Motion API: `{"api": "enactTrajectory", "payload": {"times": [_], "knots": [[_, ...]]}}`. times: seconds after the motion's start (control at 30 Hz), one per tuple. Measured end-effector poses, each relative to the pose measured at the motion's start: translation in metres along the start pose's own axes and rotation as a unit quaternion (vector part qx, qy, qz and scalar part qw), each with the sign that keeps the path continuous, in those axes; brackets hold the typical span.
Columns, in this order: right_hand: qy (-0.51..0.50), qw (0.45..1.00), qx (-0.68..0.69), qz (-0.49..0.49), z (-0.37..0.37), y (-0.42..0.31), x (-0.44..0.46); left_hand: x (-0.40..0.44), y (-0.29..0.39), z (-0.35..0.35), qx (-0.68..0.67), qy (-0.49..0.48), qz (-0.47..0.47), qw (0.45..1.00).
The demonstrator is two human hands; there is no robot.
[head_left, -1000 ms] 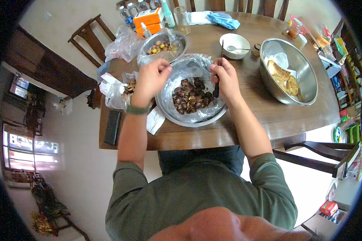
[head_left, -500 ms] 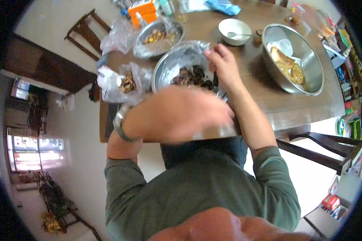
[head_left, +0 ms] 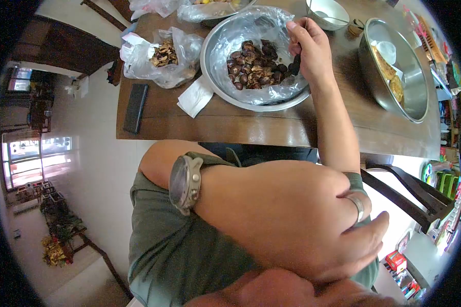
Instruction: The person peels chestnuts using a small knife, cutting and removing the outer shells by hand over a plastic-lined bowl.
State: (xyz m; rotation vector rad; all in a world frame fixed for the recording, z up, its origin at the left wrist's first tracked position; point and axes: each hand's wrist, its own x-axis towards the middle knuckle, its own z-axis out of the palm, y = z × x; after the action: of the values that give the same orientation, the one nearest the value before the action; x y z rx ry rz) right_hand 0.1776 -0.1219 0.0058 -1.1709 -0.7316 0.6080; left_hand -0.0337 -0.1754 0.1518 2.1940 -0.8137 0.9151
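My right hand (head_left: pixel 312 48) is closed at the right rim of a steel bowl (head_left: pixel 208 66), with a black-handled tool (head_left: pixel 296 64) held below its fingers. Clear plastic (head_left: pixel 230 30) lines this bowl, and dark brown nuts and shell pieces (head_left: pixel 253 66) lie inside. Close to the camera is my left hand (head_left: pixel 338 230), wearing a watch and a ring. It crosses in front of my chest, its fingers bent but apart, with nothing seen in them; the palm side is hidden.
Left of the bowl are a plastic bag of shells (head_left: pixel 164 53), a black phone-like object (head_left: pixel 135 108) and a white tissue (head_left: pixel 195 97). Beyond stand a white bowl (head_left: pixel 330 10) with a spoon and another bowl. A large steel bowl (head_left: pixel 420 77) with browned food sits right.
My left hand has moved from above the bowl's left side down across my chest, close to the camera. My right hand stays by the bowl's rim. The view has tilted downward.
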Motion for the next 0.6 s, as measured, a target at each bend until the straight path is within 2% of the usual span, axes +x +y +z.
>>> {"api": "enactTrajectory", "payload": {"times": [0.03, 0.1, 0.17, 0.27, 0.37, 0.47, 0.57, 0.6], "knots": [[-0.001, 1.000, -0.002, 0.000, 0.001, 0.000, 0.001, 0.002, -0.002, -0.002, 0.031, 0.022, 0.019, 0.999], [-0.009, 1.000, -0.019, -0.020, 0.002, 0.001, 0.000, 0.000, -0.004, -0.013, 0.048, -0.021, 0.050, 0.997], [-0.005, 0.999, -0.034, -0.024, 0.002, 0.001, -0.002, -0.001, -0.001, -0.012, 0.007, -0.034, 0.012, 0.999], [-0.006, 1.000, -0.020, -0.021, 0.004, 0.000, 0.000, 0.001, 0.004, 0.003, -0.093, -0.001, -0.096, 0.991], [-0.001, 0.999, -0.033, -0.026, 0.006, -0.003, 0.003, 0.002, 0.003, 0.003, -0.103, 0.022, -0.111, 0.988], [0.002, 0.999, -0.027, -0.020, 0.003, 0.002, -0.001, 0.008, 0.005, 0.011, -0.120, 0.001, -0.119, 0.986], [0.020, 0.998, -0.058, 0.002, 0.005, -0.005, -0.003, 0.002, 0.000, 0.014, -0.011, 0.035, 0.000, 0.999], [0.021, 0.997, -0.074, -0.005, 0.003, -0.003, -0.001, -0.001, -0.001, 0.012, 0.016, 0.021, -0.025, 0.999]]}}
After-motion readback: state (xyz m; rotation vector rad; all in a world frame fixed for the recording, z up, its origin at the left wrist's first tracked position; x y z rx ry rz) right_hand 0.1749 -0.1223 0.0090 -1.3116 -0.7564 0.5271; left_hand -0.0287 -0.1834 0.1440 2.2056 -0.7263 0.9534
